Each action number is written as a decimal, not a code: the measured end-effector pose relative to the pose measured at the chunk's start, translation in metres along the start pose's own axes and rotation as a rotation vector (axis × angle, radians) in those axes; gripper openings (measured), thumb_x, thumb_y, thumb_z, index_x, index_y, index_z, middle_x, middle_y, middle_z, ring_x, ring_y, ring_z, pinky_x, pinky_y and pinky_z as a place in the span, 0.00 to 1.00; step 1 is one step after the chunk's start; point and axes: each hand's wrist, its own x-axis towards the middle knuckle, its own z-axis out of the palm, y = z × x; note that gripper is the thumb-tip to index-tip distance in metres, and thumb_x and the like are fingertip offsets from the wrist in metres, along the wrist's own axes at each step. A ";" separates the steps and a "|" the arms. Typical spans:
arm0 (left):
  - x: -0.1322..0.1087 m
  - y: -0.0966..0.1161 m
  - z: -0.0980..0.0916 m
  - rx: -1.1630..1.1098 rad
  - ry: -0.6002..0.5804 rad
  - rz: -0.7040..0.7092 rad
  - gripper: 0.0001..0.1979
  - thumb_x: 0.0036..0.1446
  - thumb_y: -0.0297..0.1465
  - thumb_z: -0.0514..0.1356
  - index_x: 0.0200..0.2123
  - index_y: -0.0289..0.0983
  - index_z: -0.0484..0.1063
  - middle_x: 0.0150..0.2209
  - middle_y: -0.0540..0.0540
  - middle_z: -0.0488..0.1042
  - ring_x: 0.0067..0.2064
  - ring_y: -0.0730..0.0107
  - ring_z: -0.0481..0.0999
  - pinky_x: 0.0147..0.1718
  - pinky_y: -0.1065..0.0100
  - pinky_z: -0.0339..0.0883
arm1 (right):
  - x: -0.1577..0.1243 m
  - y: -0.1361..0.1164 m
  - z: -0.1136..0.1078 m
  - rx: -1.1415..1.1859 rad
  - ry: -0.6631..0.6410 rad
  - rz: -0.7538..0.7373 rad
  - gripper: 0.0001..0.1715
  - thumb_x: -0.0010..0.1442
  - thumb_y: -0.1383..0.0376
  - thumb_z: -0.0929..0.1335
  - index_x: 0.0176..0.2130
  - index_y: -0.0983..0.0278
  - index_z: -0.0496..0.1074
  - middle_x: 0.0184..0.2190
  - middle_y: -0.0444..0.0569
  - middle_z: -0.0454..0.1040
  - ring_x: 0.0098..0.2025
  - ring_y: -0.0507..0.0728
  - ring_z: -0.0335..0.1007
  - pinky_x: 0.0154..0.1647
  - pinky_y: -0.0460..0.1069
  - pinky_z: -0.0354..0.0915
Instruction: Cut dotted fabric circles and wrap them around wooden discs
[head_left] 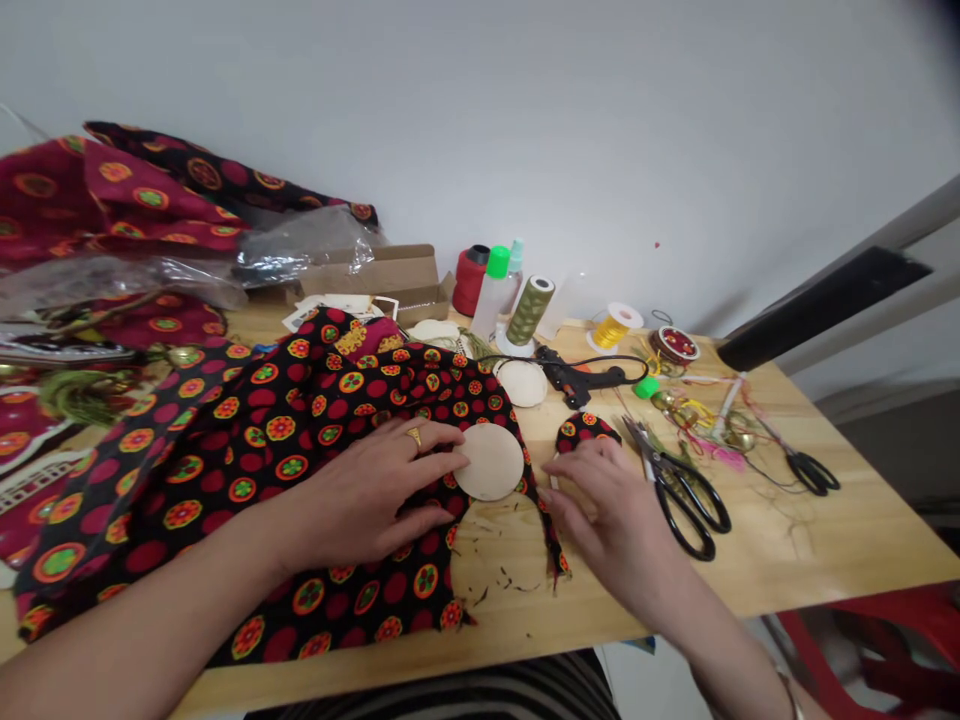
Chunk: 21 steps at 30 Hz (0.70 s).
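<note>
Left hand: the left hand [375, 490] lay spread and palm down on the printed fabric [285, 430], gripping nothing. Its fingertips touched the edge of the wooden disc [489, 461], which to my eye pinned cloth and disc together so neither slid. A ring showed on one finger.

Wooden disc: it sat flat on the fabric near the cloth's right edge, beside a curved cut-out where the bare surface [825, 540] showed through with thread scraps on it.

Right hand: the right hand [607, 510] rested loose and palm down on the surface, fingers relaxed and closed on nothing. It lay between the fabric's edge and the black scissors [686, 490].

Covered round: a fabric-covered round [587, 432] lay just beyond the right hand's fingers, apart from the main cloth.

Scissors: they lay blades away from me, handles toward the near edge, just beside the right hand, probably kept in easy reach.

Behind: a bare disc [523, 382], a black glue gun [581, 377], an olive thread cone [529, 310] and a yellow spool [613, 327] stood toward the wall. A second pair of scissors [806, 468] lay far right.
</note>
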 end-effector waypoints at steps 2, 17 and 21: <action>0.001 -0.001 0.002 0.020 -0.004 -0.007 0.18 0.59 0.33 0.57 0.53 0.41 0.68 0.55 0.40 0.69 0.54 0.56 0.70 0.55 0.52 0.63 | -0.018 -0.001 0.010 -0.040 0.036 0.023 0.07 0.62 0.70 0.65 0.39 0.64 0.72 0.33 0.52 0.74 0.38 0.60 0.64 0.37 0.55 0.66; 0.007 -0.004 0.018 0.154 0.112 -0.019 0.15 0.61 0.36 0.56 0.48 0.38 0.73 0.53 0.41 0.74 0.50 0.59 0.74 0.51 0.53 0.67 | -0.041 -0.003 0.040 -0.146 0.106 0.056 0.08 0.62 0.72 0.64 0.41 0.66 0.71 0.31 0.53 0.72 0.34 0.60 0.65 0.36 0.55 0.66; 0.007 -0.005 0.021 0.175 0.136 -0.013 0.16 0.60 0.36 0.57 0.48 0.37 0.73 0.54 0.41 0.74 0.49 0.59 0.74 0.51 0.54 0.67 | -0.043 -0.002 0.043 -0.132 0.123 0.074 0.07 0.62 0.73 0.64 0.39 0.67 0.71 0.29 0.52 0.71 0.33 0.59 0.64 0.34 0.54 0.65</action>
